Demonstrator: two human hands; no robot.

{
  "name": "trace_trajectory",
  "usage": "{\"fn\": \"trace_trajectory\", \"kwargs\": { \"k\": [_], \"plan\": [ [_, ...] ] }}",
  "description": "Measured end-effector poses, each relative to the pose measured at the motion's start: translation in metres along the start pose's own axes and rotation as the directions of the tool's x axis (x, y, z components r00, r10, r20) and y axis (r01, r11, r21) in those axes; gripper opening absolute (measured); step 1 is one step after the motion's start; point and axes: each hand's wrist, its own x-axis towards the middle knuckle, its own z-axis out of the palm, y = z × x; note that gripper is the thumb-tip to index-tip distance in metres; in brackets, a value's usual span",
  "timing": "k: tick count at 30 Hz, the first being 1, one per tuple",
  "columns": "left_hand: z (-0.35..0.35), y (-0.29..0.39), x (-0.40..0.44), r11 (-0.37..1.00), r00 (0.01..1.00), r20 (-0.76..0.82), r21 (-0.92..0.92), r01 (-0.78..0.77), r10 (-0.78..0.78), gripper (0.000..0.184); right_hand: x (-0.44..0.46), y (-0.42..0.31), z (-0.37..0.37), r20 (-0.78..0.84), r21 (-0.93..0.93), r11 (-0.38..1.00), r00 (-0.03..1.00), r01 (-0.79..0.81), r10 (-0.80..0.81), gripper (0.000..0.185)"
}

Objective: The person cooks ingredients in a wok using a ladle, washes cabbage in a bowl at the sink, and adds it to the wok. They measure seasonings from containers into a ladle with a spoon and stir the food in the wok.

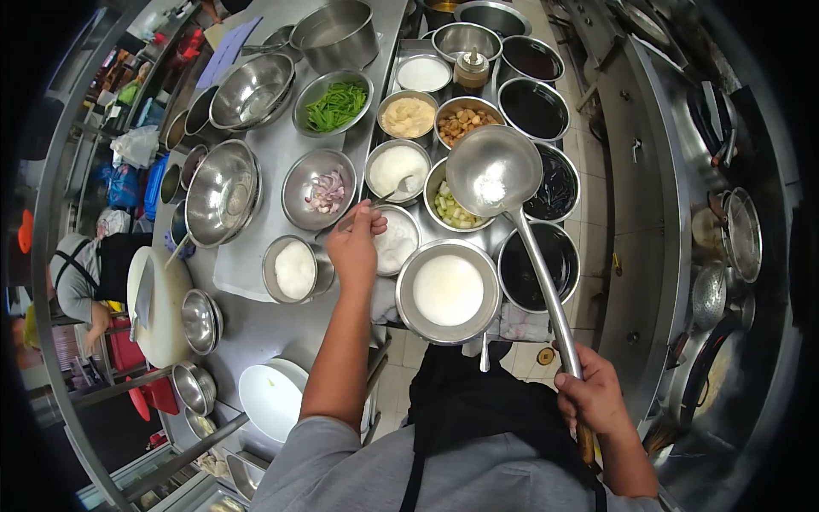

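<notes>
Steel counter (264,328); ladle (495,171) slants forward-left from right hand (590,388).

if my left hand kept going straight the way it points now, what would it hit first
Probably the near left rim of the bowl of white powder, where the spoon in your left hand reaches; depth is unclear, so it might pass above.

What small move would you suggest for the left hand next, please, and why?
I would probably raise the small metal spoon and bring it towards the large steel ladle. The left hand holds the spoon with its tip at the white, grainy contents of a round steel bowl, while the right hand holds the ladle close by, hollow side up and seemingly empty.
</notes>
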Motion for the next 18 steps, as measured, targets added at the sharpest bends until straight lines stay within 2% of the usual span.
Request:
{"fn": "trace_trajectory", "kwargs": {
  "k": [2, 5, 15, 17, 18],
  "plan": [
    [-0.001, 0.000, 0.003, 0.997, 0.998, -0.049, -0.073, 0.028, -0.031, 0.029, 0.004, -0.003, 0.002, 0.002, -0.004, 1.000, 1.000, 0.009, -0.009, 0.043],
    [-0.001, 0.003, 0.002, 0.999, 0.999, -0.035, -0.045, -0.025, 0.024, 0.028, 0.008, -0.004, 0.004, 0.002, -0.018, 1.000, 1.000, 0.018, -0.018, 0.044],
    [0.002, -0.007, -0.004, 0.999, 1.000, -0.013, -0.025, -0.024, 0.024, 0.028, 0.014, -0.003, 0.007, 0.010, -0.023, 0.999, 0.999, 0.032, -0.032, 0.045],
    [0.003, -0.008, -0.008, 0.981, 0.988, 0.080, 0.135, -0.138, 0.128, 0.030, 0.013, -0.006, 0.006, 0.011, -0.027, 0.999, 1.000, 0.026, -0.025, 0.044],
    [0.005, -0.008, -0.010, 0.981, 0.989, 0.081, 0.135, -0.138, 0.128, 0.030, 0.013, -0.006, 0.006, 0.014, -0.028, 0.999, 1.000, 0.024, -0.024, 0.044]
  ]
}}
